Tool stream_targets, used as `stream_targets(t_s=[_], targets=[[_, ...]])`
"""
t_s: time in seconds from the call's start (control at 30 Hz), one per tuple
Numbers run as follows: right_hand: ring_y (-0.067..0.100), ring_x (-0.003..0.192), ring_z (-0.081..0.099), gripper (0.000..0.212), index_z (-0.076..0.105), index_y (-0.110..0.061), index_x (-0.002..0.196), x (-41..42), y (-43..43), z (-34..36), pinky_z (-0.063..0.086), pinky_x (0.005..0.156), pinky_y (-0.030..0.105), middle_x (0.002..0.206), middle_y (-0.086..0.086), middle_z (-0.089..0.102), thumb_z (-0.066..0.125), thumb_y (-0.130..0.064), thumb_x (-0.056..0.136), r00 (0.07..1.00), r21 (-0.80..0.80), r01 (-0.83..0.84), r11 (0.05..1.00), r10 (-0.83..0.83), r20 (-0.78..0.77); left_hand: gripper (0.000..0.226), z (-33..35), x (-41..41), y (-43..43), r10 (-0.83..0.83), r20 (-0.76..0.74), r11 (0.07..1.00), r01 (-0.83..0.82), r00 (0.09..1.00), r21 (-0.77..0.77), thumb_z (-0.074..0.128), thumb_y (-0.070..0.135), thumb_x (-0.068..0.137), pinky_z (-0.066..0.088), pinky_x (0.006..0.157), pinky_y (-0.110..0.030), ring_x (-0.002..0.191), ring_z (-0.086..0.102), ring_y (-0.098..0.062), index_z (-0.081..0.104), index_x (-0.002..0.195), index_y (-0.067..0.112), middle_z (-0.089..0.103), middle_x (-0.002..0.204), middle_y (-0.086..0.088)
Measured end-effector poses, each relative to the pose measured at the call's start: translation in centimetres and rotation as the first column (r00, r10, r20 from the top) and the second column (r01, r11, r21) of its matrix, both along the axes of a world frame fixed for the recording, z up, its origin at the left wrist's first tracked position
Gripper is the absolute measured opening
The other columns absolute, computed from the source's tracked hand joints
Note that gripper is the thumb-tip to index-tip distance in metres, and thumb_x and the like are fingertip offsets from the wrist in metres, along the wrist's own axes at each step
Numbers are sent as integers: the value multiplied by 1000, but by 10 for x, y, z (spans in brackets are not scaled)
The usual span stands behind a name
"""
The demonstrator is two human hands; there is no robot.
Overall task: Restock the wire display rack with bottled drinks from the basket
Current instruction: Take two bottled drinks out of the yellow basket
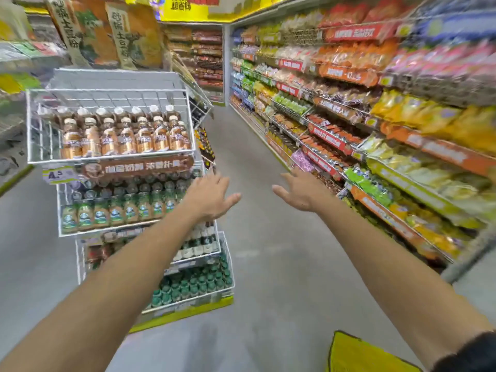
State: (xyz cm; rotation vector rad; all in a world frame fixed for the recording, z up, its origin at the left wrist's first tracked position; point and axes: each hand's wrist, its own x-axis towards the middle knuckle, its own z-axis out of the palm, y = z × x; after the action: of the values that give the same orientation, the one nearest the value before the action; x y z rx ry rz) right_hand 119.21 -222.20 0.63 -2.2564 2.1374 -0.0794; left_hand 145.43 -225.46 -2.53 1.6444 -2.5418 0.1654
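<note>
A yellow object sits at the lower right corner of the view, beside the right forearm; whether it is the basket cannot be determined. Both arms extend forward over the aisle floor. The left hand is spread and empty, positioned just beside the right edge of the wire display rack, at the level of its second tier. The right hand is likewise spread and empty, near the front edge of the snack shelving. The top tier holds brown bottles; the tiers below hold green bottles, closely packed.

Hazards, as judged: no bottle is in hand, so restocking cannot proceed without reaching for stock. A sideways sweep of the left hand could strike the rack edge and topple front-row bottles. The view is motion-blurred; a reach made while turning could misjudge position.
</note>
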Motion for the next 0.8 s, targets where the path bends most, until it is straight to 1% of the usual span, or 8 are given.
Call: stream_targets(t_s=[0.07, 0.13, 0.27, 0.37, 0.47, 0.63, 0.7, 0.8], targets=[[38, 153, 37, 71, 38, -17, 162, -12, 31, -14, 32, 123, 50, 167, 15, 38, 35, -62, 108, 1000, 13, -13, 1000, 13, 8, 88, -19, -26, 24, -6, 1, 1000, 6, 1000, 11, 16, 78, 90, 46, 107, -49, 131, 55, -36, 47, 142, 14, 56, 143, -15], [38, 150, 41, 69, 43, -19, 159, -31, 64, -40, 37, 121, 50, 164, 13, 42, 38, -63, 106, 1000, 43, -22, 999, 21, 14, 89, -47, -58, 56, -14, -28, 998, 16, 1000, 69, 19, 78, 90, 45, 109, -49, 132, 54, -38, 47, 144, 13, 55, 145, -16], [36, 149, 40, 66, 45, -22, 157, -77, 133, -103, 39, 118, 50, 160, 11, 44, 42, -63, 105, 998, 174, 8, 985, -18, 57, 88, -110, -118, 124, -69, -51, 965, 79, 996, 251, 22, 77, 92, 43, 112, -50, 138, 51, -37, 45, 147, 13, 55, 146, -15], [36, 150, 40, 65, 47, -23, 156, -114, 174, -156, 39, 119, 49, 160, 10, 46, 42, -63, 105, 993, 276, 44, 960, -72, 90, 94, -153, -156, 156, -85, 0, 940, 80, 996, 331, 14, 80, 85, 46, 109, -51, 134, 54, -37, 45, 145, 15, 57, 141, -14], [33, 154, 36, 68, 43, -24, 160, -151, 215, -211, 34, 123, 49, 164, 9, 42, 40, -64, 105, 985, 387, 80, 919, -133, 113, 80, -195, -198, 183, -125, 47, 905, 95, 991, 415, 26, 73, 98, 41, 111, -50, 139, 47, -35, 41, 151, 14, 52, 148, -12], [32, 157, 31, 70, 39, -22, 162, -228, 266, -289, 30, 126, 49, 170, 10, 36, 36, -64, 106, 968, 540, 99, 836, -206, 141, 76, -259, -288, 220, -169, 105, 849, 91, 980, 521, 28, 68, 102, 33, 116, -50, 147, 39, -33, 37, 155, 15, 44, 158, -10], [34, 153, 38, 69, 44, -21, 159, -265, 281, -316, 36, 122, 51, 165, 12, 43, 36, -65, 105, 965, 578, 92, 810, -215, 149, 77, -284, -330, 233, -186, 126, 813, 81, 974, 577, 28, 68, 102, 32, 118, -50, 148, 37, -33, 35, 156, 15, 42, 160, -10], [36, 144, 50, 63, 57, -22, 146, -332, 301, -356, 45, 113, 50, 153, 12, 56, 40, -65, 103, 951, 639, 97, 763, -260, 166, 77, -325, -396, 249, -211, 150, 767, 68, 966, 638, 27, 69, 102, 32, 118, -51, 148, 38, -33, 35, 156, 15, 42, 160, -10]])
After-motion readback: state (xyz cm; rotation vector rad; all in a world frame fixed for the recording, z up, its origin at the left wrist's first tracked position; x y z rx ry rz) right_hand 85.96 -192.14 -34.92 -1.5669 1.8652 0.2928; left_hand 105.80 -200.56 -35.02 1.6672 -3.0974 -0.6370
